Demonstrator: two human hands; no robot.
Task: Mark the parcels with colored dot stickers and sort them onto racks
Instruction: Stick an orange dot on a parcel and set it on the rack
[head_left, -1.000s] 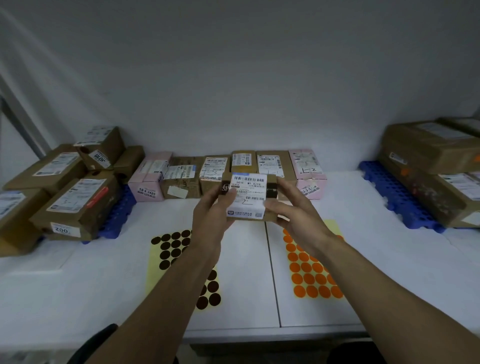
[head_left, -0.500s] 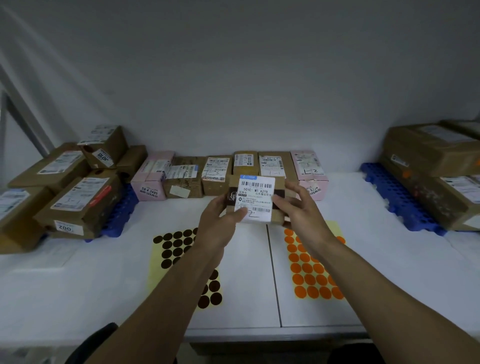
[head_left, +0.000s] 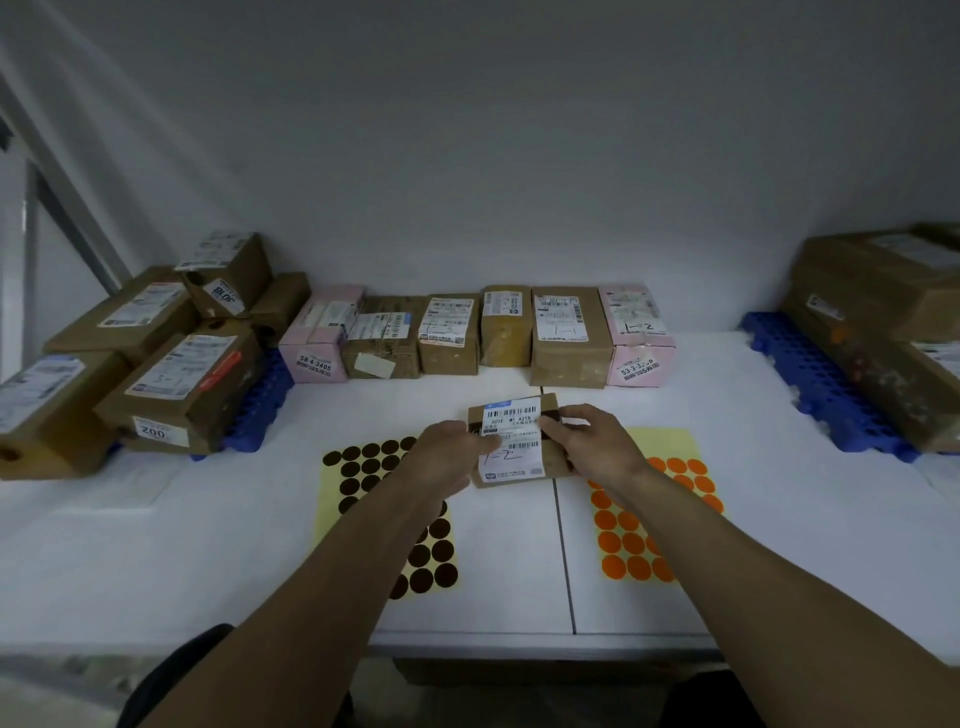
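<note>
A small brown parcel (head_left: 519, 415) with a white shipping label lies flat on the white table (head_left: 779, 519), between two sticker sheets. My left hand (head_left: 449, 452) grips its left edge and my right hand (head_left: 592, 447) grips its right edge. A yellow sheet of dark brown dot stickers (head_left: 374, 467) lies to the left, partly under my left forearm. A yellow sheet of orange dot stickers (head_left: 654, 525) lies to the right, partly under my right forearm.
A row of brown and pink parcels (head_left: 467, 332) lines the back wall. Brown boxes (head_left: 171, 364) are stacked on a blue rack (head_left: 265, 405) at the left. More boxes (head_left: 883, 312) sit on a blue rack (head_left: 810, 384) at the right.
Both hands have brought the small parcel down from the air and toward me. It now rests flat on the table between the sticker sheets.
</note>
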